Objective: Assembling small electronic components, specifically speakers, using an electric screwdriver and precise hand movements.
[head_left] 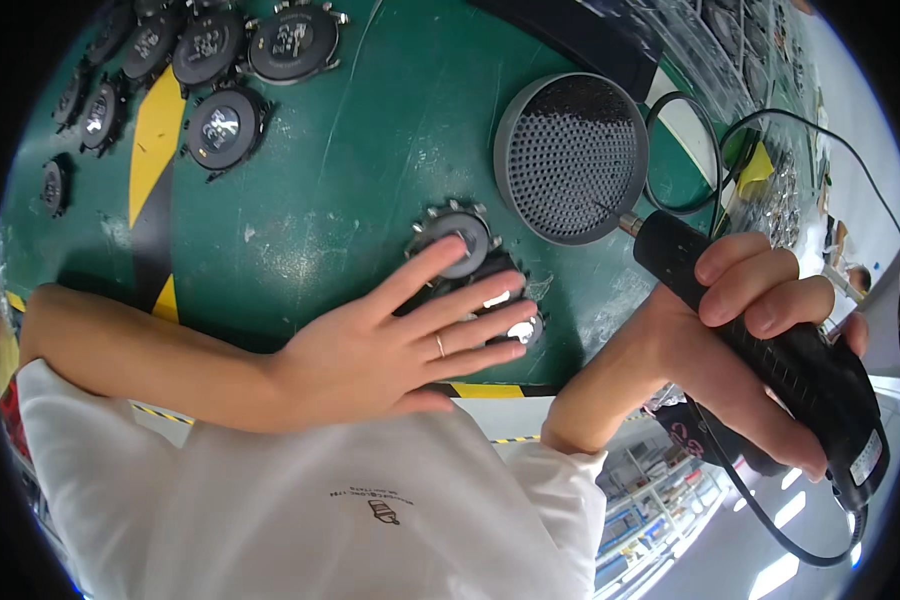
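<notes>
My left hand lies flat with fingers spread over a small cluster of round black watch cases. One fingertip rests on a watch case; another watch case partly shows by the other fingers, and the rest are covered. My right hand is wrapped round a black corded electric screwdriver, held tilted. Its thin bit reaches over the near right rim of a round grey dish with a perforated plate inside. Many tiny dark pieces, probably screws, are heaped at the dish's far side. Whether the bit touches one I cannot tell.
Several more round watch cases lie at the far left of the green work surface. Yellow-black tape runs across it. A dark flat object, clear plastic trays and a looped black cable are at the far right.
</notes>
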Available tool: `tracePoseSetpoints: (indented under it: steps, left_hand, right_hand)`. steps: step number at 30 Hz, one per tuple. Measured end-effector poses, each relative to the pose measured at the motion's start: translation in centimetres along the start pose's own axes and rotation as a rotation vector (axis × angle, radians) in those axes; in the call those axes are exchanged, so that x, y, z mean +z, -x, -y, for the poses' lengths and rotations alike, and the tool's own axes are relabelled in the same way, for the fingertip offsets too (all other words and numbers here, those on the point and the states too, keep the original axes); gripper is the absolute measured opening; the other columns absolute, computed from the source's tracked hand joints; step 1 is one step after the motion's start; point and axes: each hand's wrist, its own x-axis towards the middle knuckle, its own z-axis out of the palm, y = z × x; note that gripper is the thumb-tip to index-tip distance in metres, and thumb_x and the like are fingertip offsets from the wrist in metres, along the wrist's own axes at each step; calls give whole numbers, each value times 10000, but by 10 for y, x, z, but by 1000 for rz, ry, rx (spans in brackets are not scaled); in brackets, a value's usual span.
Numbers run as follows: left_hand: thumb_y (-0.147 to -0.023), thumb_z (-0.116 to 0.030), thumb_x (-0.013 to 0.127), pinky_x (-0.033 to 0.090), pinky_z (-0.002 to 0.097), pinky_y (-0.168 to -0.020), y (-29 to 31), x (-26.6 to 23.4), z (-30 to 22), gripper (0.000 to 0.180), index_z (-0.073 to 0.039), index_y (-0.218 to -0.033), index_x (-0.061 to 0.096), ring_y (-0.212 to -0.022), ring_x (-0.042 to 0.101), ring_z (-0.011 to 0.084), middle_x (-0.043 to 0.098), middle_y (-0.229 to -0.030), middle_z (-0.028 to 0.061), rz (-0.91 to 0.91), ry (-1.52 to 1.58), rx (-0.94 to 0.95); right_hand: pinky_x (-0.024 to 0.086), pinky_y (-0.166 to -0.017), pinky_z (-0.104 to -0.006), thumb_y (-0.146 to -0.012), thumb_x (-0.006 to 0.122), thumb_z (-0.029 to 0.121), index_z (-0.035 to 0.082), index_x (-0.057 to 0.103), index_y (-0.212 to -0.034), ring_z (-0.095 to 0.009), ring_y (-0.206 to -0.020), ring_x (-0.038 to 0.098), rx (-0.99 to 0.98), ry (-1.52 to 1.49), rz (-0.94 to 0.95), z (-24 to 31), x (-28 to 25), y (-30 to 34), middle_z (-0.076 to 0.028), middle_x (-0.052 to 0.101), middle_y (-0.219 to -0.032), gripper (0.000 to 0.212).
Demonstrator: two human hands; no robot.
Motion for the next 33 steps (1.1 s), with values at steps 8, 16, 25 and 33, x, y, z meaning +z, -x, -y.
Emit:
tracePoseSetpoints:
  steps: [8, 16, 25, 33]
  left_hand:
    - [-766, -703, 624, 212, 643, -1225, -6, -3, 9, 981, -296, -1604, 317, -1533, 272, 260, 245, -1685, -7, -38, 11, -160]
    - [-768, -697, 616, 226, 639, -1219, -5, 1, 7, 969, -305, -1603, 317, -1536, 267, 242, 241, -1688, -20, -46, 18, -160]
    - [-820, -677, 579, 271, 637, -1194, -2, 5, 5, 847, -273, -1551, 432, -1534, 273, 182, 318, -1659, -26, -161, -148, -132]
    - [-926, -567, 530, 435, 595, -1122, -3, 5, 13, 629, -184, -1425, 551, -1418, 425, 195, 519, -1467, 31, -237, -172, -113]
  right_hand:
    - [338, -457, -323, -811, 432, 925, 149, 560, -1153, -156, -473, 453, 88, 31, -37, -3, 4, -1, -29, 492, -694, 857]
    - [332, -486, -336, -854, 425, 884, 101, 566, -1226, -162, -490, 459, 105, 52, 6, -6, 1, 2, -46, 494, -732, 878]
    - [335, -502, -339, -857, 428, 881, 92, 572, -1210, -160, -498, 458, 124, 62, 29, -6, 0, 2, -39, 482, -730, 876]
    - [330, -507, -333, -849, 462, 867, 96, 583, -1185, -147, -502, 452, 82, 79, -19, 1, 6, 3, -28, 493, -733, 850]
